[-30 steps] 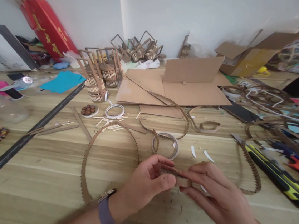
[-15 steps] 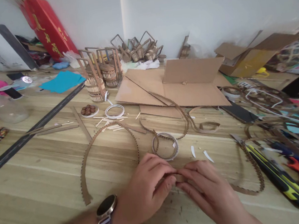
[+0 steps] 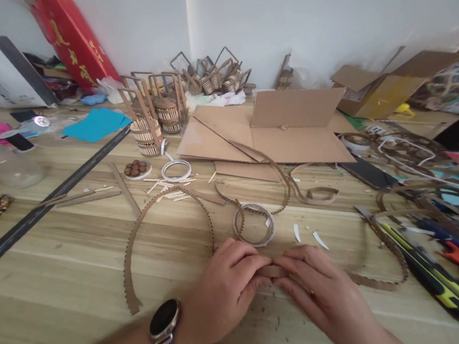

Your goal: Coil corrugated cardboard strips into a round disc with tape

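Observation:
My left hand (image 3: 226, 288) and my right hand (image 3: 322, 294) meet low in the middle of the wooden table (image 3: 57, 258). Their fingertips press a brown corrugated cardboard strip (image 3: 272, 271) flat against the wood. The strip runs right from my fingers and curls up in a loop (image 3: 388, 256). My left wrist wears a watch (image 3: 163, 320). A roll of tape (image 3: 253, 224) lies just beyond my knuckles. A long arched cardboard strip (image 3: 144, 226) rests to the left.
Flat cardboard sheets (image 3: 275, 133) lie mid-table, with small cardboard baskets (image 3: 157, 117) behind them. A long black ruler (image 3: 50, 198) crosses the left side. A yellow-black utility knife (image 3: 422, 266) and tangled strips crowd the right. Blue paper (image 3: 95, 125) and a red box (image 3: 71, 41) stand at back left.
My hands turned palm-down and lowered the strip's end onto the table, fingers closing over it. The strip's loop on the right shifted slightly outward.

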Motion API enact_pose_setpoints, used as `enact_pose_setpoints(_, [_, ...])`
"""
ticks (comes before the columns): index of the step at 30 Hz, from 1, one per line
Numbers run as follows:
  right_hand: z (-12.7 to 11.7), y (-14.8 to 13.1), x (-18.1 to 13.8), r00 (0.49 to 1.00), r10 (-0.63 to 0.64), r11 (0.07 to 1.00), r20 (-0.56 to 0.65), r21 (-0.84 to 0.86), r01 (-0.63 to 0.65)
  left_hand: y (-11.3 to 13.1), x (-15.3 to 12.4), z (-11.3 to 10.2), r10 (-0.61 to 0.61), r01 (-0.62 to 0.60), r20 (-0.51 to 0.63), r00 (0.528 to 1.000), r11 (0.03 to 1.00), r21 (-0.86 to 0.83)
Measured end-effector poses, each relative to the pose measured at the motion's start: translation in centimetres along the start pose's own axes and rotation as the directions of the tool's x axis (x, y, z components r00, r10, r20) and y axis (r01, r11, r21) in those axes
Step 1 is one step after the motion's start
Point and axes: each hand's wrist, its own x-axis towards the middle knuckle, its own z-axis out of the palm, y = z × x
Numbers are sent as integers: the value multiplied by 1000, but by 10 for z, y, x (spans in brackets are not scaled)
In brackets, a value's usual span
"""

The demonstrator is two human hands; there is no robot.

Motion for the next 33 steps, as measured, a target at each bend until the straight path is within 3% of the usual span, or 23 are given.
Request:
enact_pose_setpoints(12, [0,1,-3,998,65,995,-24,73,-64,1,1,-3,-110,94,-83,990,980,-177])
enact_pose_setpoints(18, [3,2,-7,990,142,976,-22,173,-136,0,3,-3,-150,126,-80,985,959,-256])
enact_pose_setpoints(25, [-5,0,2,990,139,978,-4,157,-137,-3,3,-2,-196,158,-86,977,932,-327])
enact_pose_setpoints(29, [-5,1,3,991,130,983,-7,132,-128,-3,5,-4,-209,185,-48,977,935,-304])
enact_pose_setpoints(33, [-2,2,1,995,104,990,7,95,-104,0,4,-4,-146,134,-71,987,979,-156])
